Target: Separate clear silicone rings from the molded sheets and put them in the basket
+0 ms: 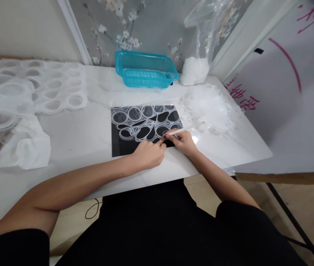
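A cut-out sheet [145,125] of clear rings and teardrop outlines lies on the black board [119,148], covering its far and middle parts, while a strip along the board's near edge is left bare. Over the board's near right part, a slim white tool [179,130] is held like a pen in the right hand [185,142], its tip directed at the sheet's near edge. The left hand [149,154] is laid over the board's near edge, loosely curled, with the index finger stretched to the tip; whether anything is held under the other fingers cannot be told.

For clean work, the thin outlines are best kept flat by light fingertip pressure just beside the tip, never in its path. The tool is best guided in short, slow strokes, since narrow bridges could probably be stretched or torn by a hard pull. The dark board should be used as contrast. The loose clear scraps [210,109] on the worktop [90,136], right of the board, are best kept off it.
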Demonstrator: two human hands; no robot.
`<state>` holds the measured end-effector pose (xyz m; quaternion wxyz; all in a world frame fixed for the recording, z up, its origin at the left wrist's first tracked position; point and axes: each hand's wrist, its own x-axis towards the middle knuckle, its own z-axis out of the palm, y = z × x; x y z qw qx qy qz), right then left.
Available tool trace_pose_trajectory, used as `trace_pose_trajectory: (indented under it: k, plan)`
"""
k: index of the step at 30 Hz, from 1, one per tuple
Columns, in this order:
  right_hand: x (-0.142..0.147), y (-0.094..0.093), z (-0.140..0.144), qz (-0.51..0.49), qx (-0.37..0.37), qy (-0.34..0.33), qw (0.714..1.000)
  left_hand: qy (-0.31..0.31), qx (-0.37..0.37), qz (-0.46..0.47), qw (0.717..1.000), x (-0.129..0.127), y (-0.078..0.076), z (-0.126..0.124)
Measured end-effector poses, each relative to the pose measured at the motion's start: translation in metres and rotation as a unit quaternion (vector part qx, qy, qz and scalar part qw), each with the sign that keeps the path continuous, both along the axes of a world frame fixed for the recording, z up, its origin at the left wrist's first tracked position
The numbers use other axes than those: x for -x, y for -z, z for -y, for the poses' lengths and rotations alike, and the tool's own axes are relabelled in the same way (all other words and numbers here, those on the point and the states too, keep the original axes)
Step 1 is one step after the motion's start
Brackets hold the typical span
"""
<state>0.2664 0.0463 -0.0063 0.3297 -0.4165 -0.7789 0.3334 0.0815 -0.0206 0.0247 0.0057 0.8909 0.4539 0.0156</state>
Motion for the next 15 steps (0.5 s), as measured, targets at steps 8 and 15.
trace_pose_trajectory:
  k: [8, 15]
  plan:
    - [0.0001, -0.0015, 0.0027, 0.049, -0.028, 0.002, 0.998, -0.019, 0.017, 0.021, 0.999, -0.0013, 0.0002, -0.0021]
    - [-0.0066, 0.0056, -0.0005, 0.174, -0.143, -0.042, 0.974, -0.049, 0.058, 0.053, 0.996, 0.0008, -0.0053, -0.0086]
